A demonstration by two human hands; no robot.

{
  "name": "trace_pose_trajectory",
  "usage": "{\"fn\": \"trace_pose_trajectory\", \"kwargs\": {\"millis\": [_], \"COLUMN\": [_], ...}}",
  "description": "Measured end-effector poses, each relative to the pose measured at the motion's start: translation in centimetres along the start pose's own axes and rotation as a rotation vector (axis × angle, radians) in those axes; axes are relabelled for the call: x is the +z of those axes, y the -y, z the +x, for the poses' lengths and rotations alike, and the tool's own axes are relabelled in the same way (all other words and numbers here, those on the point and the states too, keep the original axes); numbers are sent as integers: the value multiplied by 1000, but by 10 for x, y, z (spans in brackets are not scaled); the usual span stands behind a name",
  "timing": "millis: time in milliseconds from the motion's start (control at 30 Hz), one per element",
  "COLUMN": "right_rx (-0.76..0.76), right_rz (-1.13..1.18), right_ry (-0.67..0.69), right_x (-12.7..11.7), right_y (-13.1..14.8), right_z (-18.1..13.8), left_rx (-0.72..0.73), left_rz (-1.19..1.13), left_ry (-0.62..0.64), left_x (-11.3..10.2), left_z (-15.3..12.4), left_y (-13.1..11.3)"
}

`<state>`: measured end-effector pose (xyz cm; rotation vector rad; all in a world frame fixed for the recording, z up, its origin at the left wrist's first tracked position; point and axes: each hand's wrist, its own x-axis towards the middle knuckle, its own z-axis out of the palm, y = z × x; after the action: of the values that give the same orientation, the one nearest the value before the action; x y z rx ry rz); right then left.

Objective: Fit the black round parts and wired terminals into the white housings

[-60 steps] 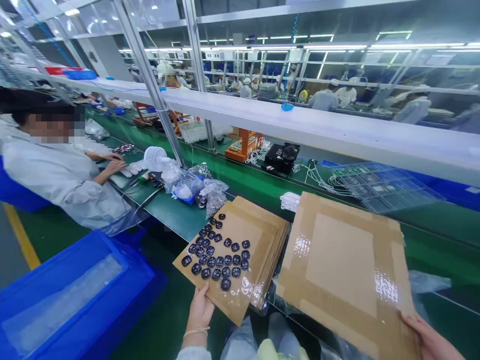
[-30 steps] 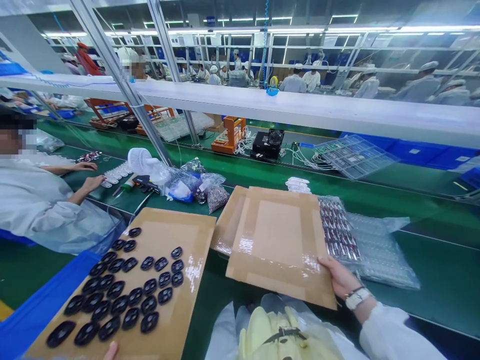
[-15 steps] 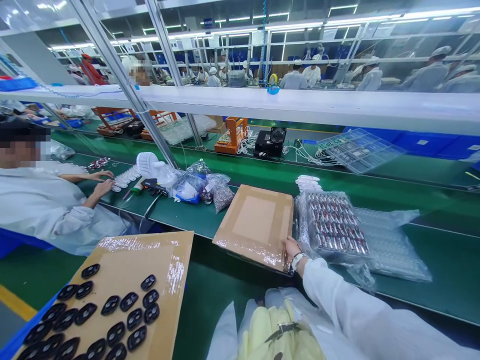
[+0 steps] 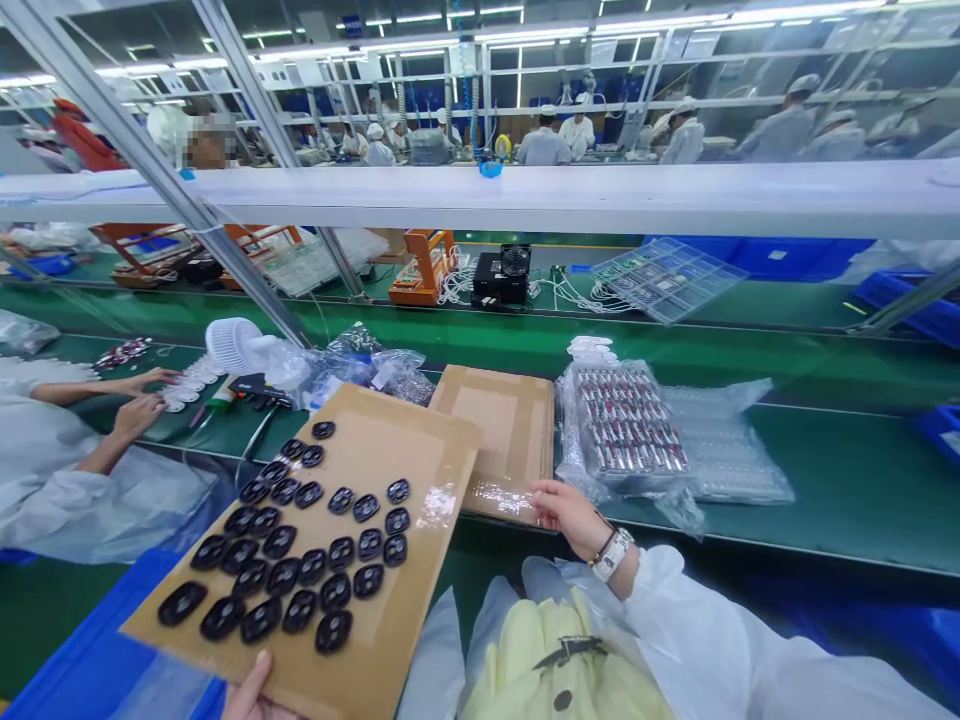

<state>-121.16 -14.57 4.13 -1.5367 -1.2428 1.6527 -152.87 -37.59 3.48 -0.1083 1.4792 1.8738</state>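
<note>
My left hand shows at the bottom edge, gripping the near edge of a tilted cardboard sheet. Several black oval moulded parts lie in rows on that sheet, with clear film on its surface. My right hand is open and holds nothing, its fingertips at the near right corner of a cardboard sheet stack on the green bench. Just to the right of my right hand, a bubble-wrap bag of red-and-silver components lies on the bench.
A co-worker's hands work at the left among white parts, next to a white fan and plastic bags. A blue bin stands at lower left. A clear parts tray and black device sit beyond.
My left hand has swung the loaded sheet up and toward the middle of the view. My right hand has eased back from the stack and now holds nothing.
</note>
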Motion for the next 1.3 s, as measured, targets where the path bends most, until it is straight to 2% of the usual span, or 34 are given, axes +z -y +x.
{"fn": "trace_pose_trajectory", "kwargs": {"millis": [100, 200, 267, 367, 500, 600, 733, 833, 967, 1100, 1200, 1300], "right_rx": [-165, -293, -319, -271, -190, -158, -97, -39, 23, 25, -25, -98], "right_rz": [-76, -175, -234, -284, -258, -186, -67, 44, 218, 414, 568, 728], "right_ry": [-145, -305, -362, -346, -283, -314, -477, -634, -817, -922, -929, -951], "right_x": [-36, -94, -138, -207, -303, -376, -469, -526, -581, -617, -631, -630], "right_y": [35, 68, 82, 88, 70, 47, 15, -8, -35, -56, -71, -93], "right_z": [5, 11, 10, 2, -19, -42, -81, -113, -149, -177, -201, -221], "left_rx": [-83, -177, -234, -293, -366, -415, -496, -573, -668, -757, -827, -891], "left_rz": [-8, 42, 85, 151, 235, 284, 352, 429, 569, 669, 705, 717], "left_ry": [77, 221, 325, 455, 601, 711, 903, 1075, 1262, 1424, 1536, 1623], "left_x": [56, 110, 149, 209, 290, 350, 433, 495, 571, 638, 679, 707], "left_z": [1, -1, -9, -29, -68, -103, -154, -192, -236, -271, -295, -317], "left_y": [7, 18, 29, 50, 92, 134, 196, 240, 291, 337, 366, 389]}}
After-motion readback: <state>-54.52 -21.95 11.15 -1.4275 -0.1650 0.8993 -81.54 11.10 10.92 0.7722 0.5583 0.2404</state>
